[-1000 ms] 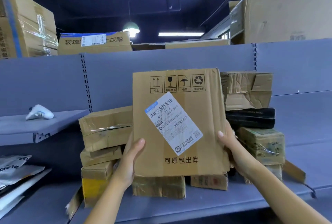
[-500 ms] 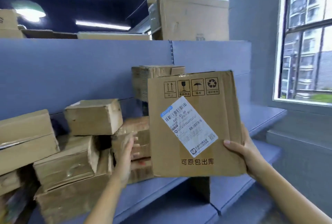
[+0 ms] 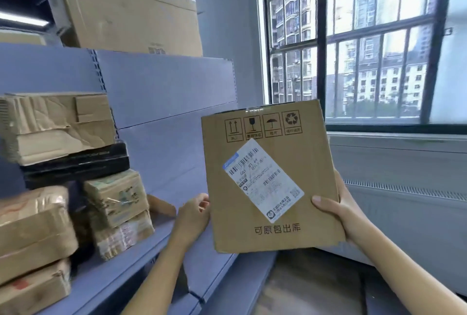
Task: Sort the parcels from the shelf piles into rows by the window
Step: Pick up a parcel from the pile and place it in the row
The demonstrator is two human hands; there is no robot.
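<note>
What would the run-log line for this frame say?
phase: carrying | item: labelled parcel | right hand: gripping edge | left hand: at left edge | near: window

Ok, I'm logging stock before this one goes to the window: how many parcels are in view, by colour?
Brown cardboard: 5 (held carton, crumpled box, taped parcel, bottom-left parcel, big carton on top)
Black: 1 (flat box)
Printed, taped over: 2 (upper printed parcel, lower printed parcel)
Total: 8
</note>
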